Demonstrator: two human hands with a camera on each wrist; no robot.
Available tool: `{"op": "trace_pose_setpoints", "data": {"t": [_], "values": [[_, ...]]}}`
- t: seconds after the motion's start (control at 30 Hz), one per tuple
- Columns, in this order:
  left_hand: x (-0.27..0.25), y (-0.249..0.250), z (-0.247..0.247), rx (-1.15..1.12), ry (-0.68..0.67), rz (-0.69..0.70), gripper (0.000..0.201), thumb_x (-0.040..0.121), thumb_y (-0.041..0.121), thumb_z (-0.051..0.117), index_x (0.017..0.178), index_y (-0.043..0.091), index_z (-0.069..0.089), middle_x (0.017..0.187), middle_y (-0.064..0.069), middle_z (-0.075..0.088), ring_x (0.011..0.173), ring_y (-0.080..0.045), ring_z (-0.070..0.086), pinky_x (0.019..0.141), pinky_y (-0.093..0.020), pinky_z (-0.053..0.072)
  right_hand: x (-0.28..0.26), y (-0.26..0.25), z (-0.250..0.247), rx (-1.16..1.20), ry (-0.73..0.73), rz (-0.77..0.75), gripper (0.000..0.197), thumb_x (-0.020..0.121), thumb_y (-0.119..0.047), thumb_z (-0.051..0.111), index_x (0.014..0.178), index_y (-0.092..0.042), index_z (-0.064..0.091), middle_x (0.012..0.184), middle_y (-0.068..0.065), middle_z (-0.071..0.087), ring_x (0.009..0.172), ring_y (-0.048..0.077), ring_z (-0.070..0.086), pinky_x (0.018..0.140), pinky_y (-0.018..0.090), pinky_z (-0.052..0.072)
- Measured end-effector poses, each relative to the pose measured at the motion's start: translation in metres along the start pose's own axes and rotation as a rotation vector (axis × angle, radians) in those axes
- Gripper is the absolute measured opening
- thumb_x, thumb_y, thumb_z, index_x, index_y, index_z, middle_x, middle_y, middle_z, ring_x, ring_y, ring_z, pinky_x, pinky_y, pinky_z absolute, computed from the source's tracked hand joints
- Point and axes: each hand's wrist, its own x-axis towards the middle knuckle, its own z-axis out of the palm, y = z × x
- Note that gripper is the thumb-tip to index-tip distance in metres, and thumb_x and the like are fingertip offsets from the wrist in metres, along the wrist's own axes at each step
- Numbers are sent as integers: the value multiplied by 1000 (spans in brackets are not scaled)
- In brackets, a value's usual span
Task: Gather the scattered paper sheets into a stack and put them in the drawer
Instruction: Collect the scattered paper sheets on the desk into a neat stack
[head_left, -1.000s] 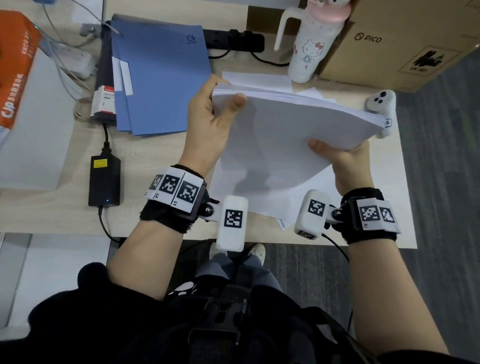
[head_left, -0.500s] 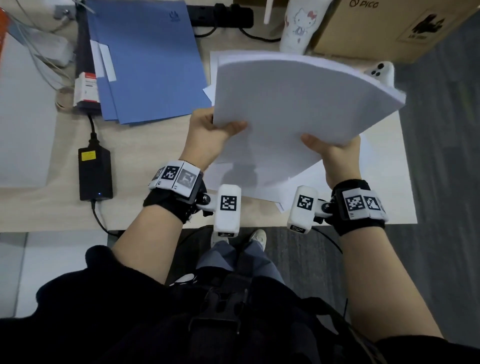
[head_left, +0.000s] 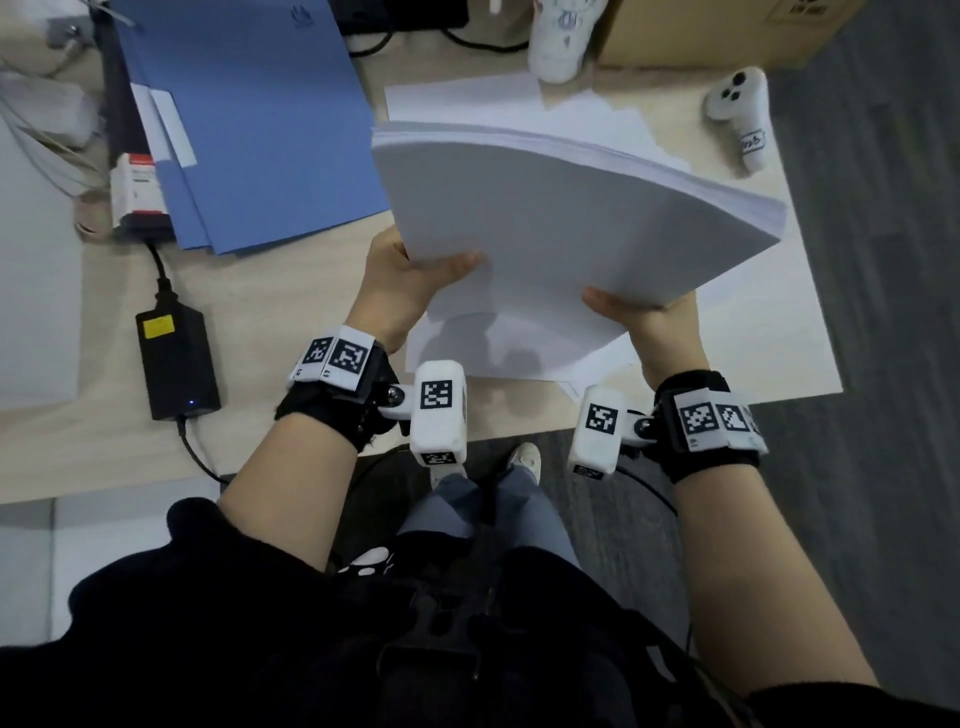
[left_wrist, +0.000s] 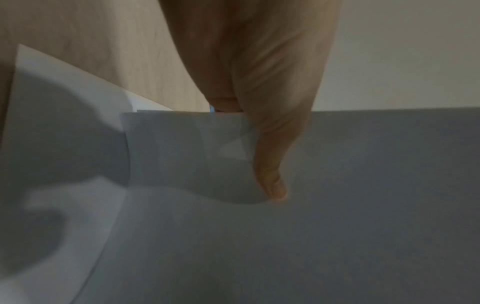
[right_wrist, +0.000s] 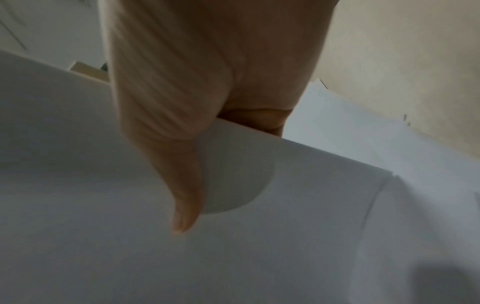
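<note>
A thick stack of white paper sheets (head_left: 561, 218) is held in the air above the desk, bowed upward in the middle. My left hand (head_left: 415, 275) grips its near left corner, thumb on top and fingers hidden beneath. My right hand (head_left: 639, 317) grips the near right edge the same way. The wrist views show each thumb pressed on the top sheet (left_wrist: 337, 205) (right_wrist: 130, 226). More loose white sheets (head_left: 498, 353) lie flat on the desk under the stack. No drawer is in view.
A blue folder (head_left: 249, 119) lies at the back left, on a dark device. A black power brick (head_left: 174, 358) with its cable sits left. A white bottle (head_left: 558, 41), a cardboard box (head_left: 727, 31) and a white controller (head_left: 740, 114) stand at the back right. The desk edge (head_left: 675, 410) runs near my wrists.
Both hands have drawn the stack toward me and tilted it flatter, so its top face shows more; the grip on both near corners is unchanged.
</note>
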Motion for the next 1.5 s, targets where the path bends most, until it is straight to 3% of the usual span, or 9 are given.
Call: {"op": "trace_pose_setpoints", "data": {"t": [0.1, 0.27, 0.53, 0.7, 0.93, 1.03, 1.2, 1.33, 1.5], "values": [[4, -9, -3, 61, -29, -49, 34, 70, -5, 75, 101, 4, 63, 95, -2, 68, 86, -15, 66, 77, -27, 52, -1, 7, 7, -17, -3, 26, 41, 68, 5, 76, 103, -9, 60, 94, 1, 66, 85, 6, 65, 75, 19, 51], [7, -11, 3, 97, -25, -12, 27, 70, -6, 75, 78, 18, 66, 69, 17, 71, 71, 1, 66, 71, -17, 53, -1, 5, 4, 0, 22, -41, 31, 68, 4, 73, 89, -16, 62, 84, -3, 66, 80, 10, 63, 73, 23, 51], [7, -16, 1, 110, -22, -5, 32, 66, 1, 81, 83, 22, 64, 88, 8, 67, 75, 4, 65, 73, -17, 54, 1, 17, -1, -22, 37, 16, 47, 61, -4, 78, 103, 0, 59, 89, 3, 64, 82, 10, 63, 74, 22, 50], [12, -11, 5, 95, -9, 8, 34, 66, 0, 81, 81, 26, 64, 74, 21, 70, 76, 5, 66, 72, -15, 53, 2, 23, 2, -11, 42, 37, 51, 61, -2, 77, 108, 1, 58, 95, 3, 65, 86, 8, 64, 76, 20, 50], [10, -7, 9, 85, -24, -9, 26, 68, -1, 79, 81, 18, 66, 70, 20, 71, 71, 4, 67, 68, -13, 51, 1, 17, 7, -8, 95, 38, 20, 69, -2, 76, 69, -19, 65, 75, -4, 63, 74, 13, 59, 72, 31, 50], [12, 5, 17, 83, -13, 38, 31, 66, 3, 82, 93, 10, 66, 86, 8, 71, 78, -1, 68, 75, -17, 53, 3, 12, 4, 7, 122, 74, 12, 66, -12, 76, 65, -13, 63, 69, 1, 62, 70, 17, 58, 68, 32, 50], [15, 9, 32, 76, -68, 19, 41, 68, 2, 80, 106, 4, 63, 100, -7, 69, 91, -12, 68, 86, -26, 54, 2, 6, -13, 69, 125, 131, 10, 70, -4, 75, 76, -7, 68, 69, -4, 71, 68, 17, 66, 68, 30, 55], [18, -1, 57, 308, -165, 14, 62, 74, 16, 78, 127, 5, 47, 126, -7, 57, 117, -17, 55, 106, -30, 40, -3, 11, -41, 55, 220, 247, 10, 78, 4, 70, 77, -5, 66, 65, -5, 71, 61, 13, 66, 63, 28, 54], [27, -26, 91, 454, -261, -137, 46, 88, 24, 63, 129, 11, 46, 128, -4, 57, 118, -18, 53, 98, -26, 41, -13, 24, -70, 90, 359, 401, 11, 77, 4, 69, 84, -4, 67, 74, 5, 71, 69, 23, 66, 69, 37, 56]]}}
